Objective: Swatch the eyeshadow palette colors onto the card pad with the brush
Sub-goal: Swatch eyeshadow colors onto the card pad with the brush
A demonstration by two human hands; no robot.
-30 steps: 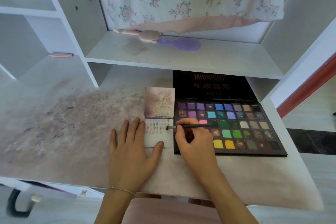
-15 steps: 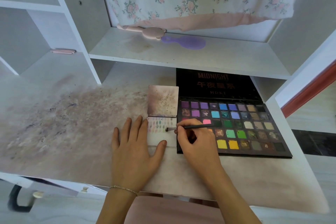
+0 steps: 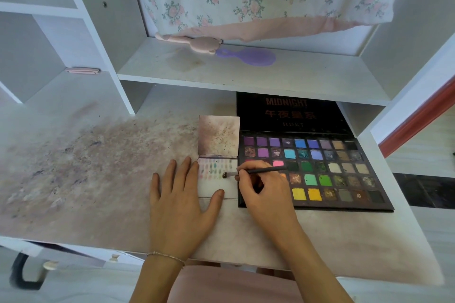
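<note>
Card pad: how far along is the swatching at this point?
Done: rows of small swatches fill the top strip of the card pad. In hand: the right hand holds the brush with its tip on the pad, beside the last swatches; the left hand pins the pad flat. Left: most of the page is bare, and the eyeshadow palette has many pans.

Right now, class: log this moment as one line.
step: swatching | right hand: holds brush, tip on card pad | left hand: flat, steadying pad | palette: open
</note>
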